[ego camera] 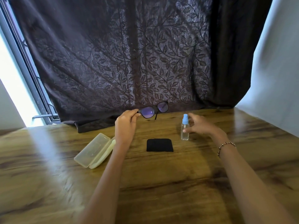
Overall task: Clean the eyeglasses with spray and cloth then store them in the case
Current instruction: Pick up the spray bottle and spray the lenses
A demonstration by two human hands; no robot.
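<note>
Head view: wood-grain table (161, 183), dark leaf-pattern curtain (113, 54) behind; left fingers (135, 114) pinching eyeglasses (153, 111), right fingers (192, 118) spread.

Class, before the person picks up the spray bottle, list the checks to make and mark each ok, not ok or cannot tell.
1. Glasses held by left hand: ok.
2. Right hand open around the bottle, not yet closed on it: ok.
3. Bottle upright on the table: ok.
4. Liquid in bottle: cannot tell.
5. Cloth lying within reach: ok.
6. Case open: ok.
</note>
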